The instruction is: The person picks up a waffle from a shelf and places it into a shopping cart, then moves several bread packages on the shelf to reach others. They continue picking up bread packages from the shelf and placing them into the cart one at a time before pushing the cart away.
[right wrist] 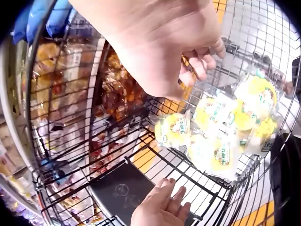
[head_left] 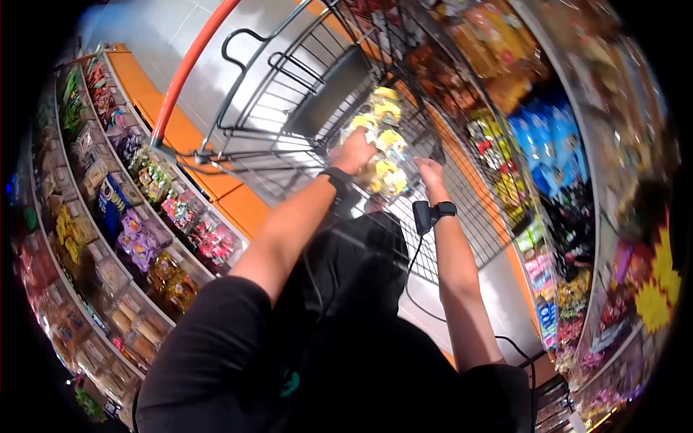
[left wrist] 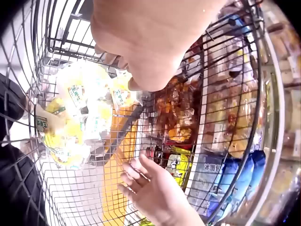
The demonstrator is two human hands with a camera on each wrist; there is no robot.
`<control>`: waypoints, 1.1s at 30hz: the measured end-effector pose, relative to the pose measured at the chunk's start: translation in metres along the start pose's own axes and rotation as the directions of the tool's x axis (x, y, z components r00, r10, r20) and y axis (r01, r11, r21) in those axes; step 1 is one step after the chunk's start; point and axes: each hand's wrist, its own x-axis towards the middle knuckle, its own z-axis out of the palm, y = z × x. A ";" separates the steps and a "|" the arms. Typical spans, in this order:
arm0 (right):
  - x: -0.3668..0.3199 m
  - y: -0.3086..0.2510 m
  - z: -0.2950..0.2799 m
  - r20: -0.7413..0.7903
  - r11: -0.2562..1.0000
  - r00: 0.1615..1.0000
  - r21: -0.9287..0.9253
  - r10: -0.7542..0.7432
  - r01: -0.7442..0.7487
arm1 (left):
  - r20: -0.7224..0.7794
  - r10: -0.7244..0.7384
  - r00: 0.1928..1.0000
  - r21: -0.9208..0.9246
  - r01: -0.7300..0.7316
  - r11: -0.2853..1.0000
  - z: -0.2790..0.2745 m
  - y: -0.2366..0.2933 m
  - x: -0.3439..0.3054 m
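Several clear packets of yellow-and-white food (head_left: 390,141) lie together in a black wire shopping cart (head_left: 471,209). My left hand (head_left: 355,149) is over the cart, overlapping the packets in the head view. In the right wrist view the same left hand (right wrist: 162,207) has its fingers loosely extended with nothing in them. My right hand (head_left: 431,175) hovers inside the cart, to the right of the packets. Its palm and relaxed fingers show bare in the left wrist view, where the right hand (left wrist: 157,190) holds nothing. Green-and-white labels mark the packets (right wrist: 223,153).
A black panel (right wrist: 123,190) is fixed to the cart's wire, and an orange-red handle bar (head_left: 189,68) arches at upper left. Shelves of bagged snacks (head_left: 141,242) line the left. Blue bags (head_left: 552,148) and other packaged goods stand close along the cart's right side.
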 end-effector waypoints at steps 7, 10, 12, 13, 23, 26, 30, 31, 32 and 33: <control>0.164 -0.013 0.095 -0.205 0.945 0.923 -0.105 -0.325 0.310 | -0.139 0.173 0.975 -0.050 -0.181 0.982 0.046 -0.056 0.115; 0.182 -0.038 0.112 -0.083 0.876 0.873 -0.004 -0.481 0.483 | -0.059 0.062 0.996 -0.161 -0.071 0.984 0.050 -0.058 0.140; 0.184 -0.039 0.117 -0.043 0.877 0.876 -0.018 -0.481 0.480 | -0.155 0.187 0.970 -0.109 -0.205 0.973 0.064 -0.070 0.144; 0.174 -0.049 0.116 0.066 0.902 0.903 0.116 -0.425 0.416 | -0.217 0.210 0.953 -0.068 -0.230 0.971 0.068 -0.068 0.141; 0.072 -0.057 0.084 0.112 0.856 0.980 0.510 -0.165 0.086 | 0.235 0.091 0.968 -0.445 0.024 0.895 0.053 -0.063 0.111; 0.047 -0.046 0.068 0.267 0.716 0.945 0.696 -0.190 -0.053 | 0.245 0.178 0.953 -0.396 -0.069 0.915 0.048 -0.050 0.095; 0.003 -0.038 0.044 0.413 0.323 0.875 0.889 -0.253 -0.325 | 0.330 0.327 0.885 -0.043 -0.332 0.942 0.016 -0.003 0.065; 0.003 -0.020 0.040 0.412 0.323 0.876 0.889 -0.251 -0.326 | 0.427 0.322 0.845 -0.024 -0.345 0.938 0.006 0.011 0.054; 0.000 -0.007 0.035 0.375 0.364 0.907 0.885 -0.190 -0.290 | 0.397 0.331 0.856 -0.034 -0.347 0.937 0.003 0.023 0.042; -0.005 0.000 0.026 0.438 0.367 0.862 0.869 -0.253 -0.333 | 0.371 0.345 0.863 -0.042 -0.355 0.934 0.001 0.034 0.030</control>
